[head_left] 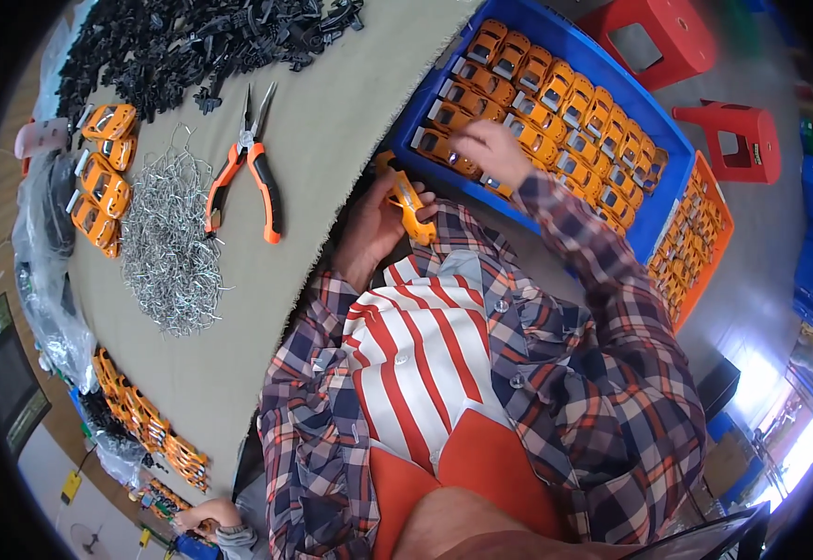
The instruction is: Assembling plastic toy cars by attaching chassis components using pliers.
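My left hand (375,222) is closed around an orange toy car (410,207), just past the table edge and in front of my shirt. The car is tilted, with part of its body behind my fingers. Over the near left part of a blue crate (542,220) is my right hand (490,151), its fingers curled together. Anything pinched in them is too unclear to make out. Rows of orange toy cars (578,170) fill the crate, and several lie right beside my right hand's fingertips.
On the table (304,131) lie orange-handled pliers (246,168), a heap of bent wires (175,252), black plastic parts (182,56) and more toy cars (100,191). An orange crate (691,247) and red stools (658,42) stand at right. Another person's hand (209,515) shows lower left.
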The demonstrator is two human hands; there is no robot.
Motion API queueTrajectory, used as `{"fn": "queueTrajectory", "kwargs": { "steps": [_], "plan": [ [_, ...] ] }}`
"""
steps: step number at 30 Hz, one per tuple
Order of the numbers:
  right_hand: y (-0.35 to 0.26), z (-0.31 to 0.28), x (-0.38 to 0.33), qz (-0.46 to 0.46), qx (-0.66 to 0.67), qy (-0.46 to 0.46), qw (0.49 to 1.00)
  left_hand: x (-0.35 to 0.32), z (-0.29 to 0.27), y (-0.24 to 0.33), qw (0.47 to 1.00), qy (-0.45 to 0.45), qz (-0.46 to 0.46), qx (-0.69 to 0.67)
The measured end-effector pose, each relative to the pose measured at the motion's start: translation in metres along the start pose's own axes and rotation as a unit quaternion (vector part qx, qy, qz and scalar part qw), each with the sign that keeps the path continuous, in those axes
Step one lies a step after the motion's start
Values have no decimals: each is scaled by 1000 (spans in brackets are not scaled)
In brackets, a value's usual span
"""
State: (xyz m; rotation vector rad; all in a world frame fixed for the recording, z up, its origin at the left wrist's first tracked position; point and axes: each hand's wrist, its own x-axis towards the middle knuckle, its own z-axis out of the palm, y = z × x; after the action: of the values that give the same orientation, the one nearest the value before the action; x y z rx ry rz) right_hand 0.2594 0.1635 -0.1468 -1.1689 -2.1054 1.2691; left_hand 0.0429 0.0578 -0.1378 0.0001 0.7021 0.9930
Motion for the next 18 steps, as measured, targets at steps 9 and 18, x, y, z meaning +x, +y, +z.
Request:
{"fn": "queueTrajectory", "kwargs": {
  "steps": [9, 18],
  "plan": [
    [85, 49, 49, 161, -342, 49, 924, -1, -13, 2, 998, -9, -1, -62],
    [79, 4, 42, 176, -106, 20, 978, -6, -14, 7, 996, -55, -32, -55]
  ]
}}
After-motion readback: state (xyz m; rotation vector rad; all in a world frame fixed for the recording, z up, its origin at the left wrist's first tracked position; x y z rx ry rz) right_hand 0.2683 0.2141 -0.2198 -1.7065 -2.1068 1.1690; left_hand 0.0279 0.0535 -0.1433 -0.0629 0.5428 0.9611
